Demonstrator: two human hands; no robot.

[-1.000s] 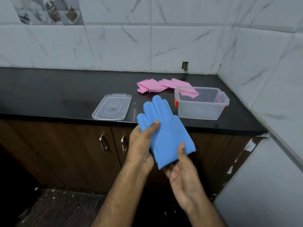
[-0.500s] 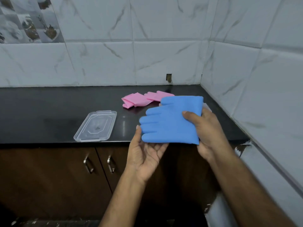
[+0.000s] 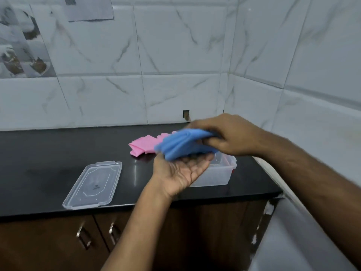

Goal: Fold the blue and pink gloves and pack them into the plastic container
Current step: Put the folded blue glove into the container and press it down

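**Blue glove doubled over between two hands above the container**

The blue glove (image 3: pixel 181 146) is a smooth, matte, sky-blue piece, folded over on itself so that layered edges show along its near side; motion blur softens its outline and hides the finger shapes. It is held in the air just above the clear plastic container (image 3: pixel 214 175). The right hand (image 3: pixel 228 134) comes from above with fingers and thumb curled round the glove's right end, grasping it. The left hand (image 3: pixel 181 171) lies palm up beneath it, fingers straight and relaxed, supporting the glove from below without clenching.

The container stands open on the black surface (image 3: pixel 48 159) near the right corner, translucent with a red latch on its right end; its inside is largely hidden by the hands. Behind the blue glove the pink gloves (image 3: pixel 142 145) lie flat on the surface, a ribbed or bristled edge visible along their top. The clear lid (image 3: pixel 93 184) lies flat on the surface well to the left of the container, near the front edge. A small dark mark sits at its centre, too small to read. No other writing or brand shows.
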